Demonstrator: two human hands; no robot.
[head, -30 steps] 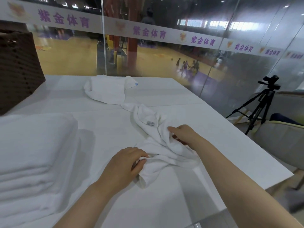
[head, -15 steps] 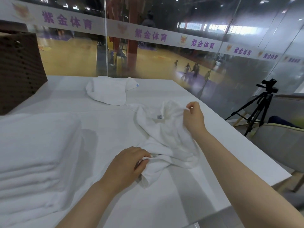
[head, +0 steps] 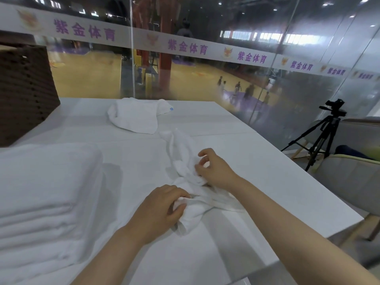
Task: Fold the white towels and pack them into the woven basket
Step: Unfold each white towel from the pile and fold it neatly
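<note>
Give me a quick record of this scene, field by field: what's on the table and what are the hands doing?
Surface: white table
Being handled: crumpled white towel, unfolded
Left hand: grips the towel's near end
Right hand: fingers curled at the towel's middle; pinch unclear
Waiting: second loose towel, farther back
Done: stack of folded towels, near left
Container: woven basket, far left
Off table: camera tripod, right

White table (head: 236, 138), camera on tripod (head: 327, 132), grey chair (head: 353, 175), glass wall w/ purple lettering (head: 187, 47)

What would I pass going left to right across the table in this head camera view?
Woven basket → stack of folded towels → left hand → crumpled towel → right hand → camera tripod.
</note>
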